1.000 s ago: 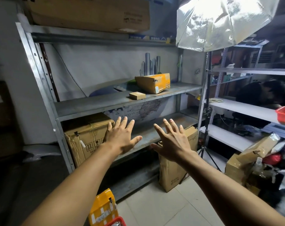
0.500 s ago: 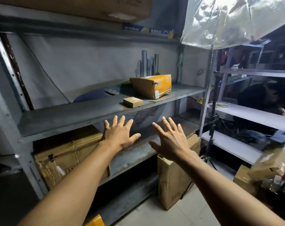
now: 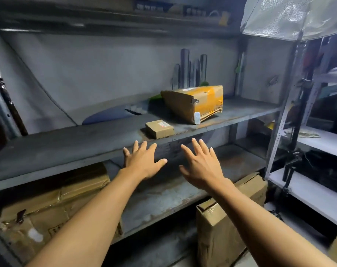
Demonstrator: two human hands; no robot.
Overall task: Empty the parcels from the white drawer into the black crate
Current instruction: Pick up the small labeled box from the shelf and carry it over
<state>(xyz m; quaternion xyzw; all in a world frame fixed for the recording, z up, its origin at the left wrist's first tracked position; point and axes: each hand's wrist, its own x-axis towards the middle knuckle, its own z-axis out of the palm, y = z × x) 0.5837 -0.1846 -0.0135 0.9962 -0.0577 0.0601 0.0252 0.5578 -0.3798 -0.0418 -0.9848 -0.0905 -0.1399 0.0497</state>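
Small brown cardboard parcel (image 3: 159,129) is lying at frame centre just above both spread, empty hands, left hand (image 3: 142,163) reaching nearer than right hand (image 3: 202,166).

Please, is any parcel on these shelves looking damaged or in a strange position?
Yes. The orange-taped box on the middle shelf is crushed at its near end, with torn tape, and it lies askew. The big carton on the lower shelf is wrinkled and dented. The small box looks intact. Both hands, left hand and right hand, hold nothing.
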